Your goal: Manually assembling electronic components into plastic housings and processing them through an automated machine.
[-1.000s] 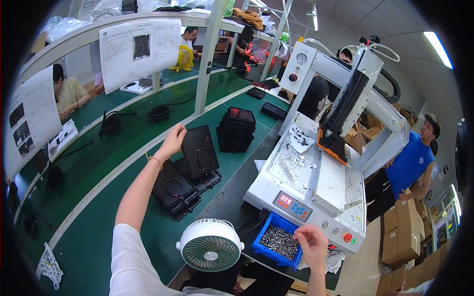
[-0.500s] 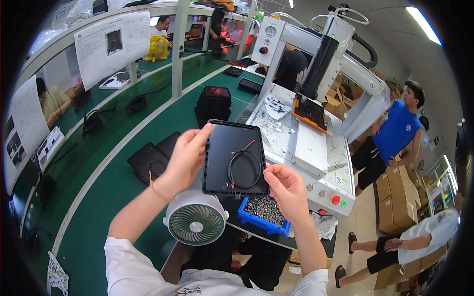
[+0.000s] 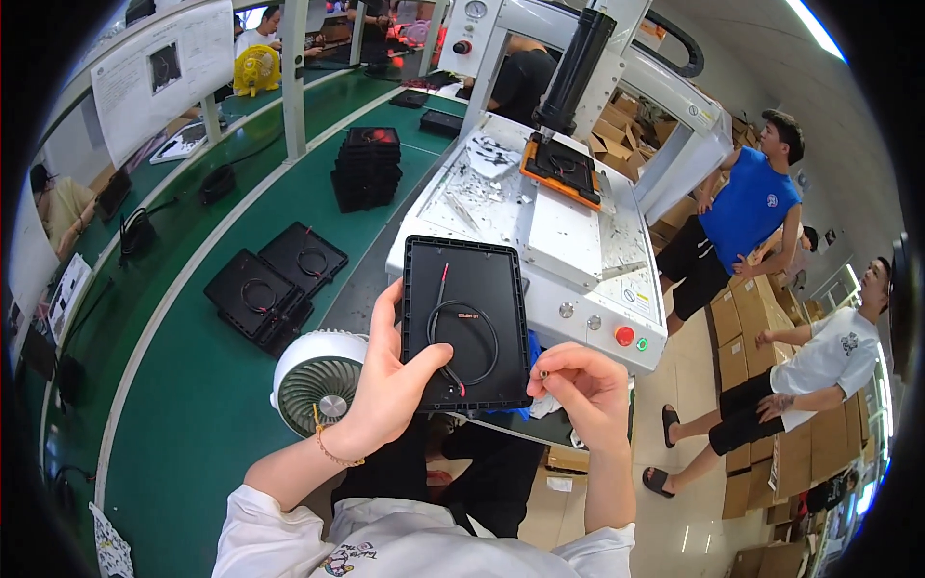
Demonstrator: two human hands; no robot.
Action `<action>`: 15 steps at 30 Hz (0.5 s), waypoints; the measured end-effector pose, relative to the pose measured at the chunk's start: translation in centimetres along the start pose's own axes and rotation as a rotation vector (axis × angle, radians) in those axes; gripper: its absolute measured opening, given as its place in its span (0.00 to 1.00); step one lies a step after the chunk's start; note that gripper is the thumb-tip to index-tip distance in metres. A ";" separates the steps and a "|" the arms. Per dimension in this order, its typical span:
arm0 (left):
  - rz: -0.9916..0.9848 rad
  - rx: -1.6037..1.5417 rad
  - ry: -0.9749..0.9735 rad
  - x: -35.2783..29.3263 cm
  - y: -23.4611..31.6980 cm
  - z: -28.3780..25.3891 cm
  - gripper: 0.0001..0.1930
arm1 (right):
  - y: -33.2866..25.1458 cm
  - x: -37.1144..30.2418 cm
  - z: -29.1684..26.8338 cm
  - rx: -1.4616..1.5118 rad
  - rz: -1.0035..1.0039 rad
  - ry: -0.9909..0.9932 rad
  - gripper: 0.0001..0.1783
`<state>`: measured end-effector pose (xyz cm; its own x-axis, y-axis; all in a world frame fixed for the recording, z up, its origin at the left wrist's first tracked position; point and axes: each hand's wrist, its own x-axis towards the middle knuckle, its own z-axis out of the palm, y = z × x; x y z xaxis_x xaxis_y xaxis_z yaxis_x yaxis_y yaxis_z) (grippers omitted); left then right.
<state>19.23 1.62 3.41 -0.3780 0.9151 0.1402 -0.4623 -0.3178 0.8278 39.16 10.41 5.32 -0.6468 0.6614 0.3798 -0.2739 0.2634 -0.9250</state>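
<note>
Head view, taking the shallow black case [image 3: 472, 289] as the centre of the dial: it is held up in the air, its inner face toward the camera. At 8 o'clock the left hand [image 3: 393, 380] grips its left edge, thumb lying over the lower left part of the looped cable [image 3: 496, 337]. At 4 o'clock the right hand [image 3: 585, 390] is pinched narrow, thumb and forefinger on a small metal piece [image 3: 543, 375] just beside the case's lower right edge; whether those fingertips also touch the edge, I cannot tell. That pinch looks like the weak point: a slight roll of the fingertips could let the piece drop to the floor [image 3: 689, 530]. Only the left hand clearly bears the case, so a knock on its far side might twist it loose. Pressing that thumb harder could drag the cable or strain its red-tipped ends. Close by at 8 o'clock stands the fan [image 3: 313, 385], which a careless swing of the left wrist could catch. Two more black cases [image 3: 279, 270] lie on the bench [image 3: 173, 433] toward 10 o'clock, a dark stack [image 3: 368, 173] stands at 11, and the white machine [image 3: 578, 231] spans 12 to 3.
</note>
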 end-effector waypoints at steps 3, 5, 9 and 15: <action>0.033 0.052 -0.046 -0.1 -1.0 0.4 0.37 | -0.1 -0.7 -0.7 0.041 0.003 -0.019 0.11; 0.050 0.071 -0.043 0.0 -1.6 0.5 0.37 | 0.0 -0.9 -0.9 0.062 -0.029 -0.053 0.12; 0.059 0.089 -0.045 0.0 -2.7 0.5 0.37 | -0.5 -1.1 -0.4 -0.448 -0.102 -0.090 0.13; 0.079 0.113 -0.048 0.2 -3.6 0.1 0.38 | 0.1 -0.5 1.5 -0.750 -0.258 -0.203 0.13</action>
<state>20.92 3.00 0.53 -0.3698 0.9000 0.2307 -0.3380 -0.3616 0.8689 38.43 9.04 5.09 -0.7643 0.3947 0.5099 0.0705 0.8372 -0.5424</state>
